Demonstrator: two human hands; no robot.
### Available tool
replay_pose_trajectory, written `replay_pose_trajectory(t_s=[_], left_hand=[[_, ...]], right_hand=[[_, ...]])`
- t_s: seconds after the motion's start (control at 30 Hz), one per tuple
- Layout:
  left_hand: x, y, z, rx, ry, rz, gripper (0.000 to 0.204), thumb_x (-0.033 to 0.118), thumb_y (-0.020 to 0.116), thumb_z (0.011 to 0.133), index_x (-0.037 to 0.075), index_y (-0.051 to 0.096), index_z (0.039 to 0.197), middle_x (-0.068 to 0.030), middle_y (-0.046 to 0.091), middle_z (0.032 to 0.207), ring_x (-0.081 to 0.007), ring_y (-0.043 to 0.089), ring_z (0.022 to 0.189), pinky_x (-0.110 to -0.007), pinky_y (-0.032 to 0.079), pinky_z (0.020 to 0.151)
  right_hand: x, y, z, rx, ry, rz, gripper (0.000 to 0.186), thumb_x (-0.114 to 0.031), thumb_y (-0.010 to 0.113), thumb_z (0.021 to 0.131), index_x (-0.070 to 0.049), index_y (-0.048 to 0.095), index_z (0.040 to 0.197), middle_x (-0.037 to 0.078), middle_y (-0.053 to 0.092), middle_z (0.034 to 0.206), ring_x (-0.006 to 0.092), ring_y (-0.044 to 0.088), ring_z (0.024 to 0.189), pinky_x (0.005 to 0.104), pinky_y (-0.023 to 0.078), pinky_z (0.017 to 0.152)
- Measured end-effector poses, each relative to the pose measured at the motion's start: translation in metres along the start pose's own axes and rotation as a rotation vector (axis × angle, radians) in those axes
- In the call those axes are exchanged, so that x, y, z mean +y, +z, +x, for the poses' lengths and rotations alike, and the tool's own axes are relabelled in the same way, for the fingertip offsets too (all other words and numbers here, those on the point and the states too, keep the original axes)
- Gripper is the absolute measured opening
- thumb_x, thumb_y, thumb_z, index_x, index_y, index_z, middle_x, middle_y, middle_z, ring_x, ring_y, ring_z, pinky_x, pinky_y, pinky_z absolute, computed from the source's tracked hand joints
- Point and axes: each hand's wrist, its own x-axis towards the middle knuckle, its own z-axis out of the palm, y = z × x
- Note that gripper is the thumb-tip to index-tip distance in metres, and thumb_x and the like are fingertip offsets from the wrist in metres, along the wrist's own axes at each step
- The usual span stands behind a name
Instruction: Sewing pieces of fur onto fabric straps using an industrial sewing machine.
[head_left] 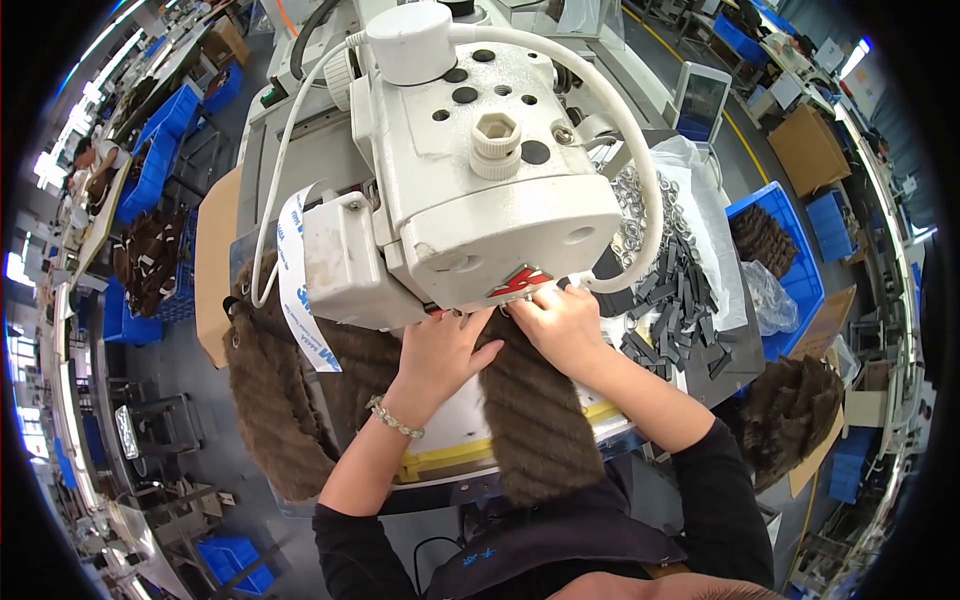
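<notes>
A white industrial sewing machine (500, 230) fills the upper middle, its needle area hidden beneath its head. A brown fur strip (540, 435) runs from under the head down over the table's front edge. My left hand (445, 348) grips the strip's left side near the top, fingertips partly hidden and thumb lying toward the fur. My right hand (550, 325) grips its right side just below the head, fingers bent and partly hidden. More brown fur pieces (270, 400) lie left of my hands.
Black tabs (670, 310) and metal rings (630, 200) lie on the table's right. Further right are a blue bin (805, 290) with fur and bagged items, and a fur pile (790, 420). A cardboard panel (215, 260) stands left. A co-worker (100, 165) is at a far-left bench.
</notes>
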Motion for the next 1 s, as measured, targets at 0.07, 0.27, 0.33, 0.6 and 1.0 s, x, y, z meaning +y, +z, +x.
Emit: replay_pose_trajectory(t_s=[0.07,0.27,0.33,0.6,1.0], left_hand=[[0.000,0.001,-0.001,-0.030,-0.023,-0.024,0.049,0.046,0.069,0.080,0.017,0.060,0.118,-0.0069,0.065,0.087,-0.0238,0.065,0.070,-0.035,0.052,0.058],[-0.002,0.000,-0.002,-0.004,-0.021,-0.036,0.045,0.045,0.069,0.080,0.019,0.061,0.116,-0.0070,0.064,0.080,-0.0244,0.064,0.069,-0.035,0.051,0.056],[-0.001,0.001,-0.001,0.000,-0.013,-0.040,0.045,0.045,0.069,0.080,0.019,0.061,0.116,-0.0069,0.064,0.080,-0.0244,0.064,0.069,-0.035,0.051,0.056],[0.003,0.000,0.003,0.055,0.015,0.014,0.043,0.043,0.071,0.078,0.018,0.063,0.111,-0.0080,0.062,0.095,-0.0269,0.062,0.085,-0.040,0.051,0.071],[0.006,-0.002,0.003,0.047,-0.032,-0.004,0.037,0.042,0.071,0.076,0.017,0.065,0.103,-0.0071,0.063,0.097,-0.0255,0.063,0.082,-0.042,0.051,0.067]], right_hand=[[0.000,0.004,0.000,-0.008,0.050,0.010,0.008,-0.018,0.070,0.075,-0.015,0.067,0.082,-0.002,0.061,0.076,0.0154,0.061,0.060,0.0310,0.045,0.053],[0.004,0.000,0.006,0.000,0.111,0.113,0.010,-0.023,0.073,0.078,-0.016,0.068,0.083,-0.001,0.066,0.083,0.0214,0.064,0.062,0.0346,0.049,0.052],[0.005,0.000,0.004,-0.015,0.120,0.154,0.012,-0.024,0.071,0.080,-0.014,0.063,0.081,-0.002,0.064,0.086,0.0221,0.063,0.060,0.0350,0.048,0.048],[0.009,0.004,0.003,-0.027,0.249,0.351,0.014,-0.023,0.070,0.081,-0.011,0.061,0.081,0.002,0.065,0.082,0.0283,0.062,0.059,0.0379,0.049,0.051],[-0.004,-0.014,-0.012,-0.072,-0.125,-0.103,0.033,-0.016,0.060,0.075,-0.010,0.070,0.106,-0.002,0.056,0.077,0.0110,0.056,0.057,0.0269,0.040,0.056]])
